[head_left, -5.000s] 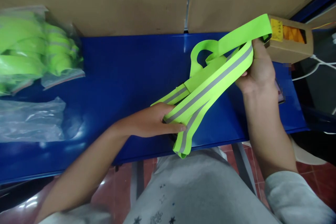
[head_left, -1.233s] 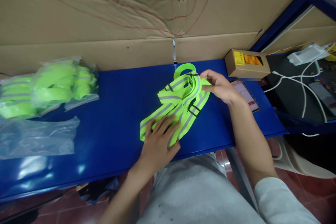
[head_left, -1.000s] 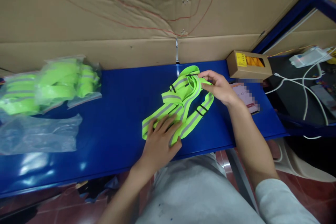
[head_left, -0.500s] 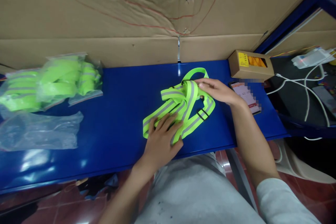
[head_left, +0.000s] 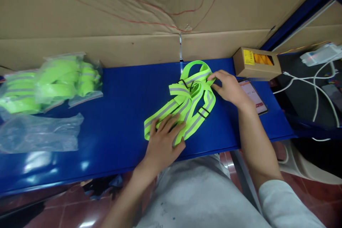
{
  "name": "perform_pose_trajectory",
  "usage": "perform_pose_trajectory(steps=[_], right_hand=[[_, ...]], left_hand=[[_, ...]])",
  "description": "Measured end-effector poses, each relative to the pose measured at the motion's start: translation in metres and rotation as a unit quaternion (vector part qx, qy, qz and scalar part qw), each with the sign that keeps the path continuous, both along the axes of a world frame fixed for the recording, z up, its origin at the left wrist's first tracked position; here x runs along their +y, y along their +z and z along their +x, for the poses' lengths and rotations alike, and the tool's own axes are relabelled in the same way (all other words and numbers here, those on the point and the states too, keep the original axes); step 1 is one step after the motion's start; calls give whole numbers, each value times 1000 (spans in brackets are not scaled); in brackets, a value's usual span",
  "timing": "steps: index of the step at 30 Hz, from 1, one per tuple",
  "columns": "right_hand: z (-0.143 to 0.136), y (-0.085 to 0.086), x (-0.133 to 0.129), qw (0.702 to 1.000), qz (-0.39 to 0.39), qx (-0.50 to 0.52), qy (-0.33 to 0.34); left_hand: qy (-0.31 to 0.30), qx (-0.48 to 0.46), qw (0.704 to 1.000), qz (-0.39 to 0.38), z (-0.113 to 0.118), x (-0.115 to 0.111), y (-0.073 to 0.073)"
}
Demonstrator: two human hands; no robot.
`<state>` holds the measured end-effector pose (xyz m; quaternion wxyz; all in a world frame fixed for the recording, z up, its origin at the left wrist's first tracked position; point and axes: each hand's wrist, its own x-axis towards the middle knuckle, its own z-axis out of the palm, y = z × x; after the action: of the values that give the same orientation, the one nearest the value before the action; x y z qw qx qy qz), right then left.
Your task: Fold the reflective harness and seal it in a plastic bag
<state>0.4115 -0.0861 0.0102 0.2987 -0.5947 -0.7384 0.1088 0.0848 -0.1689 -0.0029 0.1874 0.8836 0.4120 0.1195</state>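
A neon yellow-green strap bundle [head_left: 187, 103] with grey stripes and black buckles lies loosely looped on the blue table [head_left: 120, 114]. My left hand [head_left: 164, 140] rests flat over its lower left part, fingers spread. At the upper right of the bundle, my right hand [head_left: 227, 87] pinches a piece of the strap between thumb and fingers.
Clear bags of green straps [head_left: 58, 82] lie at the left, with an empty clear bag [head_left: 42, 133] in front. A cardboard box [head_left: 256, 64] and a phone [head_left: 253, 96] are at the right, near white cables [head_left: 316, 89].
My right hand has closed on the strap and shifted slightly right. The upper loops have spread and moved up, and a strap end has turned. My left hand has stayed in place.
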Motion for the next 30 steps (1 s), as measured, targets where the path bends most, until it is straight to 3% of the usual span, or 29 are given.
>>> perform_pose_trajectory(steps=[4, 7, 11, 18, 22, 25, 27, 30], right_hand=[[2, -3, 5, 994, 51, -15, -94], [4, -7, 9, 982, 50, -51, -173], [6, -13, 14, 965, 33, -129, -227], [-3, -7, 2, 959, -22, -233, -163], [-14, 4, -7, 971, -28, -226, -72], [-19, 8, -8, 978, -100, -181, 23], [-19, 10, -6, 978, -128, -164, 3], [-17, 13, 0, 968, -95, -175, -153]], left_hand=[[-3, -3, 1000, 4, -1, 1, -3], [-4, -5, 1000, 6, -1, 0, -3], [-2, -6, 1000, 10, -1, 0, -3], [4, -13, 1000, 0, 0, -1, -2], [9, -16, 1000, -5, 1, 0, 0], [6, -14, 1000, -8, 1, 0, 1], [5, -10, 1000, -7, 1, 0, 1], [2, -11, 1000, -5, 0, 0, 0]])
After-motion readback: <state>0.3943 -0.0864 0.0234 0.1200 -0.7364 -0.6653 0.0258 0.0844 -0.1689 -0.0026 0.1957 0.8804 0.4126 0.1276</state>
